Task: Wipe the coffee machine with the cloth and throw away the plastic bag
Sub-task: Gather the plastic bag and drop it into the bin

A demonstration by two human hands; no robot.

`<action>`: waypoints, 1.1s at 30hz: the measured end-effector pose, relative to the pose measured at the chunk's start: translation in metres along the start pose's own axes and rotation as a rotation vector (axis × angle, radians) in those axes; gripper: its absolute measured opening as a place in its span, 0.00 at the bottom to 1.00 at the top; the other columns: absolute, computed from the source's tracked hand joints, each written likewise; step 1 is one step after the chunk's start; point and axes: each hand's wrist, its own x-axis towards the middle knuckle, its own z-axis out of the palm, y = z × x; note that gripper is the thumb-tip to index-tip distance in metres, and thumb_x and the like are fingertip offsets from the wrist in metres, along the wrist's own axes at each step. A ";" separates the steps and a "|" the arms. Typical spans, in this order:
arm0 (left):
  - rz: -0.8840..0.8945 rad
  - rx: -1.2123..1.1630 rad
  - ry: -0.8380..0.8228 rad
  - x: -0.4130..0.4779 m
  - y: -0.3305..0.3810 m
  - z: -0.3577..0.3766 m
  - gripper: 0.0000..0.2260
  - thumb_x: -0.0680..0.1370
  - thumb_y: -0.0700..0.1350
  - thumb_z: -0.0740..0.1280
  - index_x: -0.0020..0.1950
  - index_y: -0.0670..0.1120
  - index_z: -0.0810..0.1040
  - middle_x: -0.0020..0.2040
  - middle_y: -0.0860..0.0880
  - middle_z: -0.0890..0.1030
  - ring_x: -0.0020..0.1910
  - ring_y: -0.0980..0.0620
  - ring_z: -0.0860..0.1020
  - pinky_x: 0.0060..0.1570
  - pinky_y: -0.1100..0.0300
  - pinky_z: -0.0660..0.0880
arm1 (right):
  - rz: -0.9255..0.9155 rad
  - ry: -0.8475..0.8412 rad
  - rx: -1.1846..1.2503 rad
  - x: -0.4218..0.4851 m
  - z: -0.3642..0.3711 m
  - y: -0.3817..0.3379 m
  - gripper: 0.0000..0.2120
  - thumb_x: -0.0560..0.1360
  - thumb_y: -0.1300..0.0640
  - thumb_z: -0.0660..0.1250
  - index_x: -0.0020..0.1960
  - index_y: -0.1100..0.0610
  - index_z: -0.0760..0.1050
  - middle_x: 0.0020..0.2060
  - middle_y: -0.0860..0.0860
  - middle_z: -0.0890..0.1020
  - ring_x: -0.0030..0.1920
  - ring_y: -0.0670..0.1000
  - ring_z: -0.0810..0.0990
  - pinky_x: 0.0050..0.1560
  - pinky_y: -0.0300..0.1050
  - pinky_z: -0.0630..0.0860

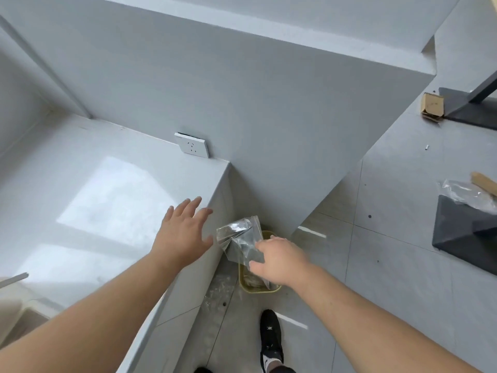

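My right hand [279, 258] pinches a clear crumpled plastic bag [240, 239] by its lower edge. The bag hangs directly above a small yellow bin [258, 290] that stands on the floor against the counter's end. Inside the bin lies some clear plastic. My left hand [183, 231] is spread flat, fingers apart, over the right edge of the white counter [88, 211], and it holds nothing. Neither the coffee machine nor the cloth is in view.
A wall socket [191, 144] sits above the counter's back corner. On the grey floor to the right stand dark metal bases [468, 238] with a plastic wrapper [466, 193] and a cardboard box [432, 106]. My black shoe [270, 337] is below the bin.
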 end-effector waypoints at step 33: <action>0.044 0.062 0.215 0.015 -0.047 0.086 0.37 0.76 0.65 0.61 0.84 0.57 0.59 0.86 0.45 0.56 0.85 0.40 0.52 0.79 0.31 0.50 | 0.437 -0.320 0.048 0.166 0.157 0.042 0.35 0.72 0.28 0.60 0.65 0.54 0.77 0.60 0.56 0.81 0.59 0.59 0.79 0.48 0.49 0.76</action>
